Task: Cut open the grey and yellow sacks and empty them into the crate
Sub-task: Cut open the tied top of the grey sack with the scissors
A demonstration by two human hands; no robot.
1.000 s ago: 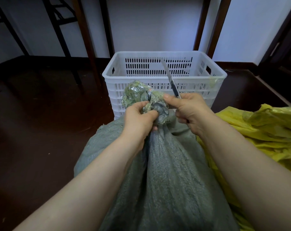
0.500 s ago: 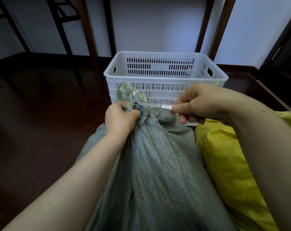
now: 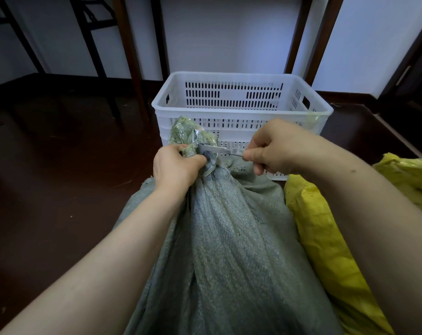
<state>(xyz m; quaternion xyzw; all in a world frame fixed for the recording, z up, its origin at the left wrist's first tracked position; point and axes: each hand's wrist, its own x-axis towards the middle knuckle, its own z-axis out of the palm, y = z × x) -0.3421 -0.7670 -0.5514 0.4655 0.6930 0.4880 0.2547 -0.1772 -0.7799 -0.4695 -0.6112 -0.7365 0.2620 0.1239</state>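
A grey woven sack [image 3: 229, 250] stands in front of me, its neck bunched and tied. My left hand [image 3: 175, 166] grips that neck just below a tuft of clear plastic liner [image 3: 188, 135] with green matter in it. My right hand [image 3: 275, 147] holds a knife [image 3: 219, 151], whose blade lies level with its tip against the tied neck beside my left thumb. A yellow sack [image 3: 326, 250] lies to the right of the grey one, partly behind my right arm. The white slotted crate [image 3: 241, 114] stands behind the sacks and looks empty.
Dark wooden floor [image 3: 60, 177] spreads to the left. Dark furniture legs [image 3: 130, 56] stand against the white wall behind the crate. A raised dark ledge [image 3: 386, 126] runs along the right.
The knife swung from pointing up over the crate to lying level against the sack's neck. My right hand moved out to the right, and my left hand stayed on the neck.
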